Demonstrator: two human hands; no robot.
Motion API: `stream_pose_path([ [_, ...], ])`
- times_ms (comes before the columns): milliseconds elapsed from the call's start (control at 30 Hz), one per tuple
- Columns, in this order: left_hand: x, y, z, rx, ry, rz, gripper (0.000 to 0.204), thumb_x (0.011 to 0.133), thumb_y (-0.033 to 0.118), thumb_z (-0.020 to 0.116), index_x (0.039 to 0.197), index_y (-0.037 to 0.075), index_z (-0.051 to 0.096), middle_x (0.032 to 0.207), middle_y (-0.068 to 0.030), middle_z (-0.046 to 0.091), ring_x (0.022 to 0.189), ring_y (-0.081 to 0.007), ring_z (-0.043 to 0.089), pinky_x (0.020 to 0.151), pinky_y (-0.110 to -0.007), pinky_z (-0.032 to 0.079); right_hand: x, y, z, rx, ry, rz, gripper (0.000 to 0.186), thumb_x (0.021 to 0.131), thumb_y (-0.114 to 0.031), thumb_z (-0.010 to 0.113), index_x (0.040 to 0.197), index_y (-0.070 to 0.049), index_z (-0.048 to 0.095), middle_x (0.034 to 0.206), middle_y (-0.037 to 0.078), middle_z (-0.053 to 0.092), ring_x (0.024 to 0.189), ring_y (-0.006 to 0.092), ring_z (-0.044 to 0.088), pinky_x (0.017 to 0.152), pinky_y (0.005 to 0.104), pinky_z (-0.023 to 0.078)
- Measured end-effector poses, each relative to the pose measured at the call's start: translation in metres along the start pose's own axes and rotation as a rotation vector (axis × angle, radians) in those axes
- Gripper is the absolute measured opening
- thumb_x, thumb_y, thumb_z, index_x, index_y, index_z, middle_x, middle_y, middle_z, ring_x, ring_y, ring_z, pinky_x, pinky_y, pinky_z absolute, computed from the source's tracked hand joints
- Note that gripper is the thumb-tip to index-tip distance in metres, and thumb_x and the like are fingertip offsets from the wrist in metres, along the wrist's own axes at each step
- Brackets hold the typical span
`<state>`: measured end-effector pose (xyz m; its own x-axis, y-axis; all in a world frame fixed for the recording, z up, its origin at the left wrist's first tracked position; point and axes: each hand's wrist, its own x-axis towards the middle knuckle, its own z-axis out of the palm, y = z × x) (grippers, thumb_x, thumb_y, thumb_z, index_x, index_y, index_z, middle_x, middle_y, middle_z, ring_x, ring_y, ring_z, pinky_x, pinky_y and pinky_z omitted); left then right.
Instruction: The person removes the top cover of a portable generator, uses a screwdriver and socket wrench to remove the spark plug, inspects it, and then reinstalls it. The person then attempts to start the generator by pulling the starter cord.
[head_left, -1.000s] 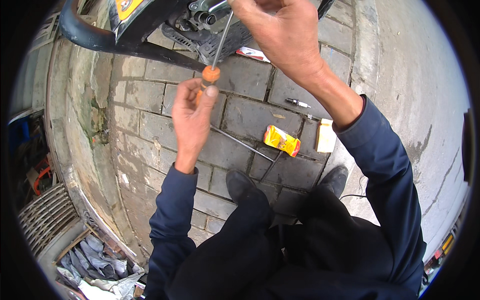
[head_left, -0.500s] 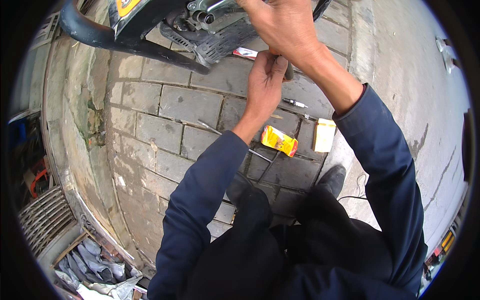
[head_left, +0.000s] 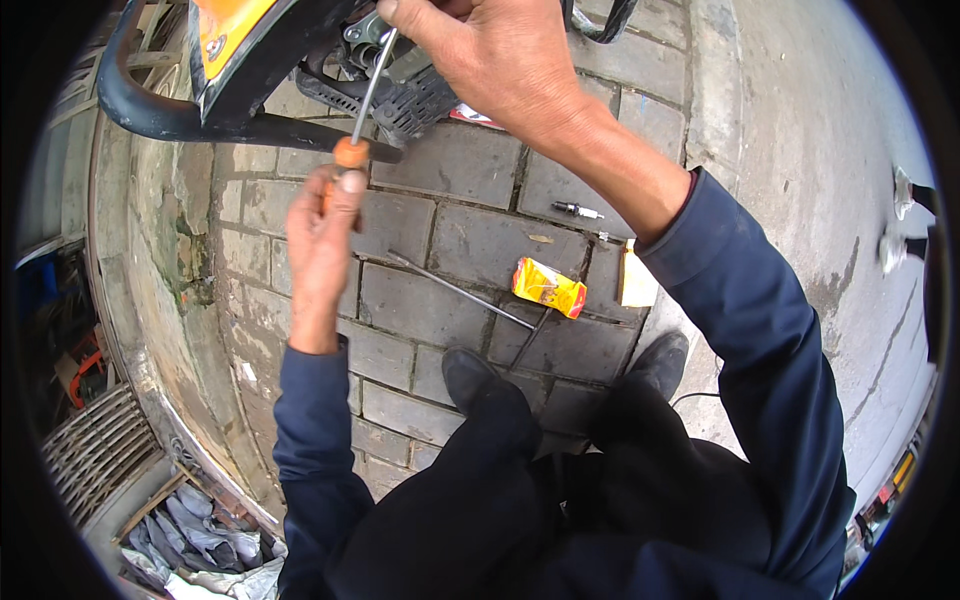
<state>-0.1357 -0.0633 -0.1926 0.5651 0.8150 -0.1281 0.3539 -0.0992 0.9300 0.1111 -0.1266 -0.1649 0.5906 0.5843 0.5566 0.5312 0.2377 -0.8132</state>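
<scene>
My left hand (head_left: 325, 225) is closed round the orange handle of a screwdriver (head_left: 367, 98), whose metal shaft slants up toward the machine's grey engine part (head_left: 415, 100). Across the top, my right hand (head_left: 490, 55) reaches in, thumb beside the upper end of the shaft and fingers curled. The picture's edge cuts off those fingertips, so what they grip is hidden. On the paving below lie a spark plug (head_left: 577, 210), a crumpled yellow-and-red carton (head_left: 549, 287), a pale yellow small box (head_left: 637, 277) and a long metal T-shaped wrench (head_left: 465, 291).
A black tubular bar (head_left: 165, 118) and an orange panel (head_left: 228, 30) belong to the machine at upper left. Under the engine shows a red-and-white packet (head_left: 474, 116). At left, grey cloths (head_left: 200, 525) fill a bin beside the wall. Another person's shoe (head_left: 892, 250) appears far right.
My left hand has moved left and now holds the screwdriver upright by its handle. My right hand has shifted left toward the engine. Another person's feet have come into view at right.
</scene>
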Motion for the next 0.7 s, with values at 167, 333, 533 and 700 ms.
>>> stream_pose_path([
  [167,0.014,0.059,-0.05,0.085,0.067,-0.026,0.03,0.096,0.033,0.077,0.103,0.004,0.072,0.072,0.0065,0.056,0.055,-0.0013,0.04,0.048,-0.019,0.028,-0.002,-0.01,0.004,0.14,0.006,0.207,0.029,0.093,-0.024,0.074,0.095,0.004,0.065,0.08,0.017,0.067,0.071,0.026,0.066,0.067,0.0388,0.053],
  [333,0.019,0.099,-0.054,0.192,0.234,0.129,0.027,0.097,0.029,0.077,0.102,0.004,0.069,0.072,-0.0007,0.069,0.056,-0.0014,0.053,0.05,-0.017,0.035,0.001,-0.015,0.004,0.183,0.027,0.349,0.032,0.095,-0.024,0.072,0.107,0.005,0.066,0.087,0.013,0.073,0.076,0.0165,0.067,0.07,0.0343,0.054],
  [533,0.003,0.071,-0.051,0.173,0.171,0.129,0.028,0.102,0.032,0.069,0.109,0.005,0.066,0.079,-0.0032,0.07,0.058,-0.0021,0.05,0.051,-0.018,0.035,0.0,-0.02,0.005,0.233,0.027,0.392,0.029,0.094,-0.021,0.07,0.106,0.005,0.065,0.081,0.01,0.068,0.074,0.0137,0.063,0.068,0.0323,0.053],
  [700,-0.018,0.017,0.001,-0.089,0.094,-0.001,0.028,0.107,0.032,0.06,0.118,0.007,0.062,0.088,-0.0072,0.072,0.064,-0.0066,0.058,0.053,-0.021,0.044,-0.004,-0.018,-0.003,0.168,0.05,0.291,0.022,0.094,-0.017,0.069,0.102,0.003,0.064,0.077,0.006,0.065,0.071,0.0109,0.059,0.065,0.0302,0.05],
])
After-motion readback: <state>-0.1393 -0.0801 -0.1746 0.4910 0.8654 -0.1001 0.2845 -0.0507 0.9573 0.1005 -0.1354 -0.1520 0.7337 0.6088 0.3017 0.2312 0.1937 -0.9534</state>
